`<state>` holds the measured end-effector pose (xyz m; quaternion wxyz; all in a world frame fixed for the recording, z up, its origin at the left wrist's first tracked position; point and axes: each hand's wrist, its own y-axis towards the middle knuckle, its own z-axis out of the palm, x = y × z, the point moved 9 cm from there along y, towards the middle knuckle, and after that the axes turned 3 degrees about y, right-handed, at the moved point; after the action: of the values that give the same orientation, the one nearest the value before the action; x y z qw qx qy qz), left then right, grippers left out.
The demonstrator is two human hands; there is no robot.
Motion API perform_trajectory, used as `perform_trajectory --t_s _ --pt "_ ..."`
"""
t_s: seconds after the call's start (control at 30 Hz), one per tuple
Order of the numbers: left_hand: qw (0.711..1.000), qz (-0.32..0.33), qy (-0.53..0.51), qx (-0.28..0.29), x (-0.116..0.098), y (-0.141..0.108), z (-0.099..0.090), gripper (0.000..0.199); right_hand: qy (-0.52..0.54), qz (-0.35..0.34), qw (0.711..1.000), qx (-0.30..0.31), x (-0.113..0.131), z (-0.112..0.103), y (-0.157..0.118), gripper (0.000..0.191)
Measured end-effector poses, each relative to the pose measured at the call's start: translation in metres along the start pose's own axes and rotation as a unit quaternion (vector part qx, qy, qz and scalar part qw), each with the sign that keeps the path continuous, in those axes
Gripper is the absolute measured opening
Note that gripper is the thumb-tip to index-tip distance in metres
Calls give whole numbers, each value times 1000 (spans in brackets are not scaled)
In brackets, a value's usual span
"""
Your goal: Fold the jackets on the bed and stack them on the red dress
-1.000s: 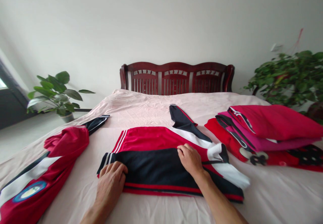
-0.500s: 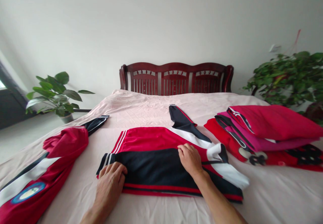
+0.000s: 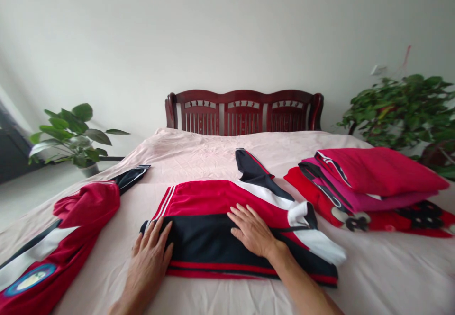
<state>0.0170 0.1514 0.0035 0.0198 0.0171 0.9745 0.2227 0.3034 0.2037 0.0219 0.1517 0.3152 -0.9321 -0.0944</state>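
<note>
A red, navy and white track jacket point(image 3: 202, 196) lies on the bed in front of me. One navy sleeve point(image 3: 206, 241) with red piping is folded across its body, and the other sleeve point(image 3: 254, 166) stretches away toward the headboard. My left hand point(image 3: 149, 246) rests open at the striped cuff end of the folded sleeve, its fingers spread. Flat on the same sleeve, nearer the collar, lies my right hand point(image 3: 253, 229) with its fingers apart. Neither hand grips the cloth.
Another red jacket point(image 3: 88, 225) with a round badge lies crumpled at the left. A stack of folded clothes point(image 3: 377, 173) sits at the right on the pink bedsheet point(image 3: 199, 156). Beyond are a wooden headboard point(image 3: 245, 111) and leafy plants point(image 3: 76, 132) on both sides.
Both hands have gone from curled fingers to spread ones on the sleeve. My right hand has slid left along it. The view has shifted slightly.
</note>
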Motion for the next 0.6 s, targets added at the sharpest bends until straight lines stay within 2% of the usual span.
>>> perform_trajectory --t_s 0.1,0.2,0.33,0.43,0.5,0.6 --pt "998 -1 27 57 4 2 9 53 -1 65 997 36 -17 11 2 56" --pt "995 -18 37 88 13 1 11 54 -10 107 993 51 -33 14 -1 59" --pt "991 -23 23 127 32 -1 20 57 -18 143 988 61 -60 9 -9 61" --pt "986 -9 -27 166 53 8 29 56 23 171 983 64 -87 -2 -10 57" --pt "983 -12 -59 175 66 27 30 52 97 224 970 21 -114 -20 -7 43" --pt "990 -20 -64 128 71 74 15 49 182 339 919 -87 -165 -49 -1 28"
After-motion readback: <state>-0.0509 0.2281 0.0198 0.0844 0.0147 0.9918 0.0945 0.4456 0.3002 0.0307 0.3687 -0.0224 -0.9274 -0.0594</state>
